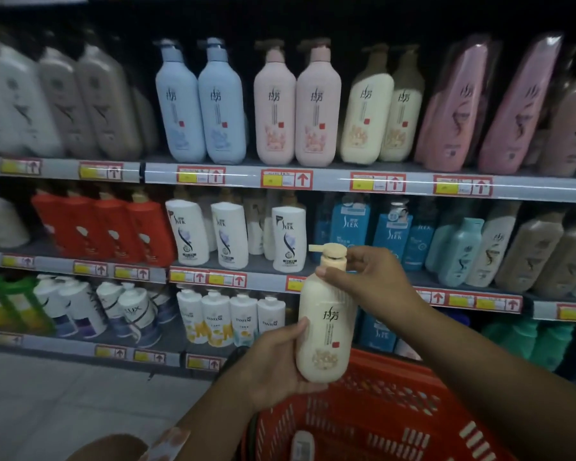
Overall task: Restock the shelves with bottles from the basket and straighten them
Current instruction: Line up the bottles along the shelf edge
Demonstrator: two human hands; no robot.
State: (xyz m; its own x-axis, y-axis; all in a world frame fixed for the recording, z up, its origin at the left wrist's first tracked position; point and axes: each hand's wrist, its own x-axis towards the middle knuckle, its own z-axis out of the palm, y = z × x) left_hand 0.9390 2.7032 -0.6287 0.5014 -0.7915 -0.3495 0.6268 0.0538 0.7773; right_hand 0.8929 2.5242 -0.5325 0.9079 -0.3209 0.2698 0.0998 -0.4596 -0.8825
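We hold the cream plastic pump bottle (pixel 325 327) upright above the red plastic mesh basket (pixel 379 404): left hand (pixel 273 367) cupping its base, right hand (pixel 366 277) pinching its neck. Its matching cream bottles (pixel 383 108) stand at one o'clock on the top shelf (pixel 313 181). Lifting there, the pump could snag the shelf edge or topple the leaning neighbours; the slot behind them looks tight, perhaps.
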